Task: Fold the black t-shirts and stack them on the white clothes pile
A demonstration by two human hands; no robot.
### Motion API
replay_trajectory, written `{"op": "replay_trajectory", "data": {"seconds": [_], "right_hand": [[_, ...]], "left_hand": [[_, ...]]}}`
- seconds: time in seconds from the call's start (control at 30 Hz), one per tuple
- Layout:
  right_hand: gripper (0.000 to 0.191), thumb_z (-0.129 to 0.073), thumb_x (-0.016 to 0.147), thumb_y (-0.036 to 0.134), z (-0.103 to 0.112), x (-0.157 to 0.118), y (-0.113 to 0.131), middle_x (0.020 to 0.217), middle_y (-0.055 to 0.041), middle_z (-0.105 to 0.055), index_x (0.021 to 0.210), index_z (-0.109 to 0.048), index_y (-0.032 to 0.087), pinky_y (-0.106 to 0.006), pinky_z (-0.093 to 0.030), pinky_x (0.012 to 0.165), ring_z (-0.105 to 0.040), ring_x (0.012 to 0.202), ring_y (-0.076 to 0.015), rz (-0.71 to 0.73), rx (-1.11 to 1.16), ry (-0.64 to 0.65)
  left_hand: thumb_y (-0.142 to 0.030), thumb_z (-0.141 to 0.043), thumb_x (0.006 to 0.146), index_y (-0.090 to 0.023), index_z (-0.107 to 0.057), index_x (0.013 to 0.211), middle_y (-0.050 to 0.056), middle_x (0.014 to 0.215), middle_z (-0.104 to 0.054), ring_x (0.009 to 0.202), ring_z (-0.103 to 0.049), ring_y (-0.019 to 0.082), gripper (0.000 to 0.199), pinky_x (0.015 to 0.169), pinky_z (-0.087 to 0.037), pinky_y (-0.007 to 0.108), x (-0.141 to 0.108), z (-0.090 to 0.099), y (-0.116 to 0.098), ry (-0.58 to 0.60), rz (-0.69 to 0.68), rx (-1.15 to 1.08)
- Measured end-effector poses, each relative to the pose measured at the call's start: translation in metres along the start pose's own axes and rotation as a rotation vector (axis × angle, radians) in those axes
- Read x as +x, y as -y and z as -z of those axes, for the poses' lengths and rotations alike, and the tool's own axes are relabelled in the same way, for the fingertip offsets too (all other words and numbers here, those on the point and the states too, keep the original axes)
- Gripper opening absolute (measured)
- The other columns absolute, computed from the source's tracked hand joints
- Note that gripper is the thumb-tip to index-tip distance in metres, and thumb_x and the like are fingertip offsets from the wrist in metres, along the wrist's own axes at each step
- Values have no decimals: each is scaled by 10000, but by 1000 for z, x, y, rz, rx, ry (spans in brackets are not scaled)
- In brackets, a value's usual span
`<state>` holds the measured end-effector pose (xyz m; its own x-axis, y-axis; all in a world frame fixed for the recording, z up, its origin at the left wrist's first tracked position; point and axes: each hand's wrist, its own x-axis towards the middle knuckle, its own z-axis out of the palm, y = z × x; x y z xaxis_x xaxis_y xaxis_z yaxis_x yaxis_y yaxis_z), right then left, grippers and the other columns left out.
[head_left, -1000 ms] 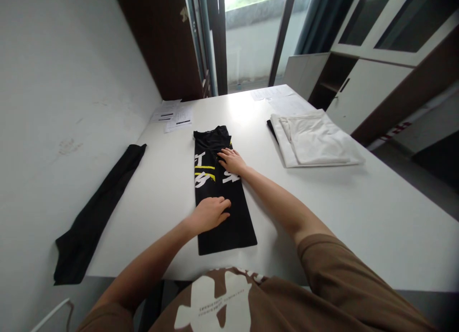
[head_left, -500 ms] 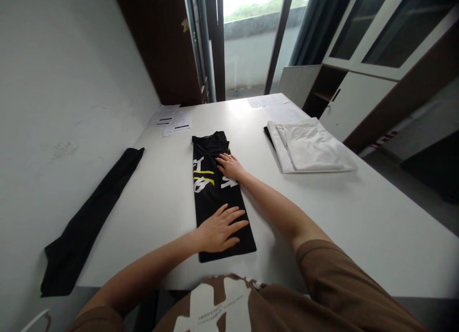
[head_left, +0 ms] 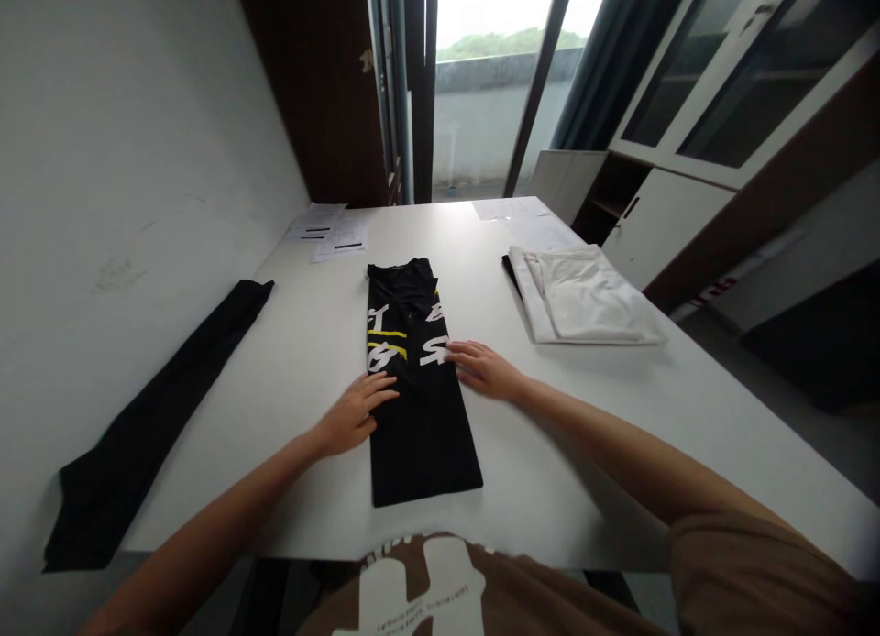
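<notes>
A black garment [head_left: 426, 444] with white lettering and yellow stripes lies folded into a long narrow strip on the white table [head_left: 584, 434]. My left hand [head_left: 353, 414] rests at its left edge, fingers apart, with the fingertips over the cloth. On the opposite edge, my right hand [head_left: 485, 368] touches the cloth beside the white lettering, its fingers extended. Neither hand grips anything.
Folded white cloth [head_left: 591, 297] lies on the right side of the table, with something black under its left edge. A long black cloth [head_left: 165, 416] lies along the left wall. Papers [head_left: 340, 233] sit at the far end.
My left hand has moved left and up from the garment's lower part to its left edge. My right hand has slid right and down, off the lettering to the right edge.
</notes>
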<state>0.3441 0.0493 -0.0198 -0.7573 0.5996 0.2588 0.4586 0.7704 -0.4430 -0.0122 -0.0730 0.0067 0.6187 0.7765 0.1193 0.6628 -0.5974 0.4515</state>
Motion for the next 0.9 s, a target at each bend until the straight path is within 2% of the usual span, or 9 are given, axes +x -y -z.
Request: {"op": "replay_trajectory", "data": {"seconds": [0.1,0.27,0.37,0.43,0.53,0.67,0.8,0.83,0.9], "right_hand": [[678,-708,871,358,5,-22,27,1602,-131,-431,1518,-526,273,-550,-241,1244,-374,1495,-322,89,46,58],[822,-756,773,296,-8,-17,69,1630,-104,-393,1548,-484,332,-567,-171,1258,-344,1510,-324,273,86,165],[772,-730,768,246,-19,2,81,1624,-103,-404,1511,-537,327,-546,-248,1240,-399,1479,-314,368,132,197],[627,-696,809,240,-26,16,83,1608,-95,-432,1428,-626,312,-522,-300,1222,-404,1476,-303,381,172,166],[402,-621,878,242,-33,33,82,1463,-78,-602,1263,-726,284,-464,-380,1183,-479,1423,-275,297,299,82],[315,-547,831,167,-38,44,76,1135,-81,-746,1044,-768,238,-435,-483,1073,-661,1159,-273,4,433,-122],[272,-534,777,153,-37,45,76,957,-46,-745,914,-753,236,-471,-433,1112,-665,1091,-283,-100,493,-179],[255,-530,797,172,-36,43,77,930,-33,-742,912,-750,235,-455,-466,1072,-672,1048,-274,-125,555,-156],[210,-543,846,242,-33,38,82,895,-14,-736,905,-743,229,-403,-529,957,-678,962,-253,-191,711,-87]], "left_hand": [[38,-453,690,-260,-513,1487,52,1627,-414,1557,-271,240,853,1284,-165,555,-4,9,19,22,16,-33],[-96,-586,806,-291,-493,1522,66,1663,-348,1571,-227,289,748,1271,-131,580,1,10,22,89,-13,9],[-200,-649,861,-296,-498,1522,85,1660,-351,1570,-225,305,685,1266,-121,583,3,8,22,86,-40,45],[-274,-693,865,-288,-464,1547,100,1667,-333,1572,-214,318,720,1265,-114,590,3,8,23,87,-61,63],[-325,-768,811,-280,-429,1569,111,1672,-317,1569,-210,342,831,1264,-106,602,0,9,24,98,-77,76],[-410,-853,723,-250,-476,1538,135,1595,-447,1499,-352,372,912,1264,-181,573,-2,2,20,2,0,33],[-408,-669,907,-208,-627,1369,133,1362,-658,1290,-572,337,506,1142,-415,499,3,-11,12,-104,100,-129],[-410,-600,952,-193,-674,1282,124,1253,-708,1189,-629,318,402,1080,-471,470,4,-13,9,-106,133,-192],[-450,-508,1001,-168,-729,1097,99,1031,-748,985,-681,283,371,957,-536,423,4,-12,3,-82,209,-316]]}}
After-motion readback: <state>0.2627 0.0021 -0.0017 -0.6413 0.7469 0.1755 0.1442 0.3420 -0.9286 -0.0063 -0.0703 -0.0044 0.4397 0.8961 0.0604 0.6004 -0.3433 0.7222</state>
